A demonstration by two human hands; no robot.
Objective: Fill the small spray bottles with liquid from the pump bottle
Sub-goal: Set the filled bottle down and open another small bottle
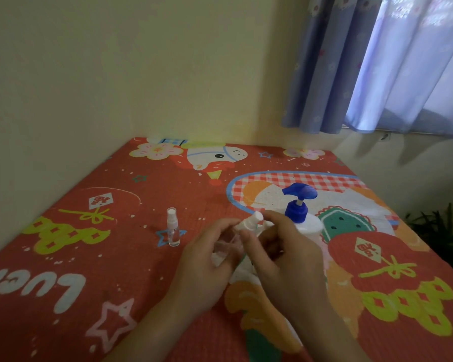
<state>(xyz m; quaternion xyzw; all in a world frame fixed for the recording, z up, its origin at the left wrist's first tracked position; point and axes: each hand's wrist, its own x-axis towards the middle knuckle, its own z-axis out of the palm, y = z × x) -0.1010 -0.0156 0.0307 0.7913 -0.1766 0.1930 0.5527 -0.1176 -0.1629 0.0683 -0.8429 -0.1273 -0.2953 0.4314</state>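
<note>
1. Head view: my left hand (207,257) curls round the clear plastic body of a small spray bottle (236,239), held tilted above the red cartoon-printed bed cover (89,257).
2. My right hand (280,246) has its grip pinched on that bottle's white spray top (249,222), thumb and fingers closed round the collar; whether the top is screwed on or loose I cannot tell.
3. A second small clear spray bottle with a white nozzle (173,228) stands upright on the cover, to the left of my hands and apart from them.
4. The large white pump bottle with a blue pump head (300,205) stands upright just behind my right hand, its spout pointing left.
5. Behind the bed are a pale yellow wall (141,61) and a blue-lilac flowered curtain (377,61) at upper right.
</note>
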